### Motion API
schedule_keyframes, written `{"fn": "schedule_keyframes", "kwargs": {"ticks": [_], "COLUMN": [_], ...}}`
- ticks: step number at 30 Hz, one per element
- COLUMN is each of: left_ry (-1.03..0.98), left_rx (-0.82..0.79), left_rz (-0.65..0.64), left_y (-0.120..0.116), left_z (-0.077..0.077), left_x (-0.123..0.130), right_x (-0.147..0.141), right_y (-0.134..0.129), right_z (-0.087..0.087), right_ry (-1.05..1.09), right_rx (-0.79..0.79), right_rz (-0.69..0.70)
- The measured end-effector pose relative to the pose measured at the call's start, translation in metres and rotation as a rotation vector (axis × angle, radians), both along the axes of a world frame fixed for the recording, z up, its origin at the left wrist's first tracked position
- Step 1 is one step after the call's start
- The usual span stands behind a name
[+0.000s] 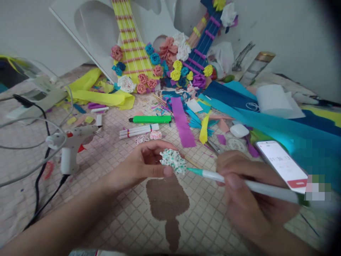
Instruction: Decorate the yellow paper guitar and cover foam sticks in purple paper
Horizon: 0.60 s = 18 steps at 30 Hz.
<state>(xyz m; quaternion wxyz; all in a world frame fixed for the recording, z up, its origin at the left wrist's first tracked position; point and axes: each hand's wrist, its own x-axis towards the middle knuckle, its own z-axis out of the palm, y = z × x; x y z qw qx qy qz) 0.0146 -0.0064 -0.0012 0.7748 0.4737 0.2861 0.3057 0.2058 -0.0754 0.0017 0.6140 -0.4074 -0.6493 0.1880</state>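
Observation:
Between the thumb and fingers of my left hand [149,161] is a white paper flower [173,161] dotted with green specks. My right hand [247,192] grips a white felt-tip pen [269,190] with a green tip. The pen points left, its tip at the flower's right edge; whether it touches the paper I cannot tell. Just beyond my left hand lie two small speckled paper flowers [155,135], one partly hidden behind the fingers. White marker pens [138,131] rest side by side behind them.
A glue gun [69,145] with cables stands at left. Behind the hands lie a green cutter [151,119], a purple paper strip [183,121] and scissors [213,145]. A lit phone [279,163] is at right. Flower-decorated paper guitars [133,46] lean at the back.

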Motion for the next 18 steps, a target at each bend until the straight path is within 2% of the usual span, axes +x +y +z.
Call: {"fn": "schedule_keyframes", "kwargs": {"ticks": [3, 6, 8, 11, 13, 15, 18], "left_ry": [0.049, 0.18, 0.332, 0.58, 0.686, 0.745, 0.827], "left_rx": [0.066, 0.254, 0.482, 0.846, 0.985, 1.029, 1.065], "left_rz": [0.029, 0.031, -0.045, -0.228, -0.291, -0.262, -0.077], "left_y": [0.001, 0.002, 0.002, 0.005, 0.01, 0.017, 0.03], "left_z": [-0.004, -0.012, -0.017, -0.019, -0.014, -0.005, 0.008], "left_x": [0.0, 0.001, 0.001, -0.002, -0.008, -0.018, -0.036], "right_x": [0.0, 0.002, 0.004, 0.006, 0.007, 0.008, 0.011], "right_y": [0.006, 0.013, 0.018, 0.022, 0.024, 0.026, 0.032], "right_z": [-0.001, -0.003, -0.005, -0.009, -0.011, -0.012, -0.012], "right_ry": [0.077, 0.153, 0.188, 0.226, 0.263, 0.291, 0.334], "right_rx": [0.101, 0.128, 0.11, 0.03, -0.038, -0.091, -0.108], "right_rz": [-0.022, -0.126, -0.198, -0.218, -0.214, -0.23, -0.264]}}
